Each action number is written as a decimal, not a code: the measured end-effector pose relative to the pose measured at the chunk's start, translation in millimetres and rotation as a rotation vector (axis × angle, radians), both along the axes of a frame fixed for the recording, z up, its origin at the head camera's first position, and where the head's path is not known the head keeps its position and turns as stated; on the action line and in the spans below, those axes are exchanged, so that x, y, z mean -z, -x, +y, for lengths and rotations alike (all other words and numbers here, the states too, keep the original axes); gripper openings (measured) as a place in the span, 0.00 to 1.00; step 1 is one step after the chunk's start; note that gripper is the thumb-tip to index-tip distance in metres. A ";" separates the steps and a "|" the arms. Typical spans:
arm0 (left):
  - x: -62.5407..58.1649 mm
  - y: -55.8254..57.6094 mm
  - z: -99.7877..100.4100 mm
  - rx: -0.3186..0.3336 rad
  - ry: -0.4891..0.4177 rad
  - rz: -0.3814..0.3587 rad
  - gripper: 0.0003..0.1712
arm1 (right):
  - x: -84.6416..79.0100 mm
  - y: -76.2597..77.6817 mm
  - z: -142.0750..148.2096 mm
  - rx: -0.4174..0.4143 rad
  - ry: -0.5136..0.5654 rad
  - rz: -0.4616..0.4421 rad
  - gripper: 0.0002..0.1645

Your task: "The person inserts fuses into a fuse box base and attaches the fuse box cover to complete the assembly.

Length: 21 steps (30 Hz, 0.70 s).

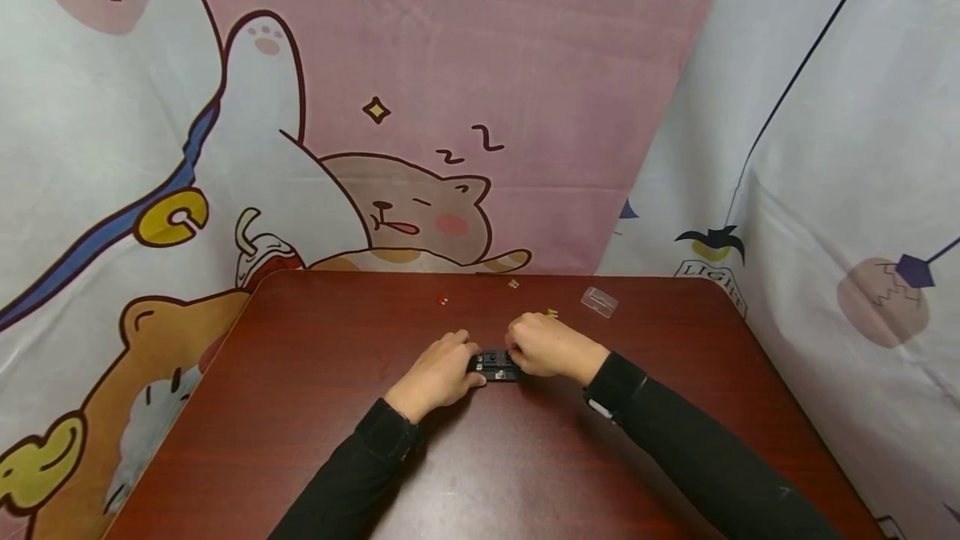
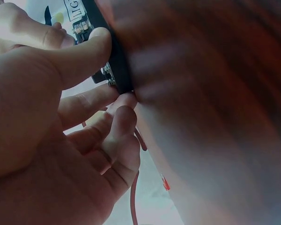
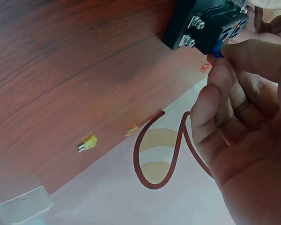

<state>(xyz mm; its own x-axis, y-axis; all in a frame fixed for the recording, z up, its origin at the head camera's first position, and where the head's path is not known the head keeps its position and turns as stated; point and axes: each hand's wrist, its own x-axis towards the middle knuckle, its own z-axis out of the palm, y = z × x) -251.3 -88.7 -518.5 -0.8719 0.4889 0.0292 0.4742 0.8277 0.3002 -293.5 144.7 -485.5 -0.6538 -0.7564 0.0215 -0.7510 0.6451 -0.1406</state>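
A black fuse block with metal screw terminals is on the table between the two hands. My left hand grips its left end, thumb along the near side and fingers at the far side. In the right wrist view, thumb and index finger of my right hand pinch a blue blade fuse at the top of the block. Whether the blue fuse is seated in a slot cannot be made out, since the fingertips cover part of it.
Beyond the hands lie a red blade fuse, a tan blade fuse and a yellow blade fuse. A clear plastic cover sits to their right on the brown table. A printed cloth hangs behind the table's far edge.
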 end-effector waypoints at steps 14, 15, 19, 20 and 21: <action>-0.2 -1.7 0.9 0.003 -0.002 -0.010 0.24 | 4.7 -4.4 13.3 0.001 0.053 0.001 0.06; -0.4 -1.7 0.8 0.002 -0.005 -0.012 0.24 | 4.1 -4.2 14.9 0.005 0.056 -0.008 0.06; -0.9 -1.4 0.1 -0.004 -0.004 -0.021 0.25 | 0.7 -2.6 23.4 0.037 0.068 -0.042 0.07; -0.9 -1.2 -0.1 -0.004 -0.003 -0.022 0.25 | -0.3 -2.0 25.9 0.049 0.073 -0.046 0.07; -0.8 -1.0 -0.4 -0.004 -0.003 -0.023 0.25 | -0.8 -0.8 28.4 0.060 0.080 -0.045 0.07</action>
<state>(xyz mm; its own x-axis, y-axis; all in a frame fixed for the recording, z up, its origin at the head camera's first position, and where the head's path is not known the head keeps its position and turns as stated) -250.3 -89.1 -517.7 -0.8745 0.4850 0.0100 0.4633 0.8289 0.3135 -292.7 173.1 -484.7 -0.6994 -0.7130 0.0499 -0.7034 0.6741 -0.2257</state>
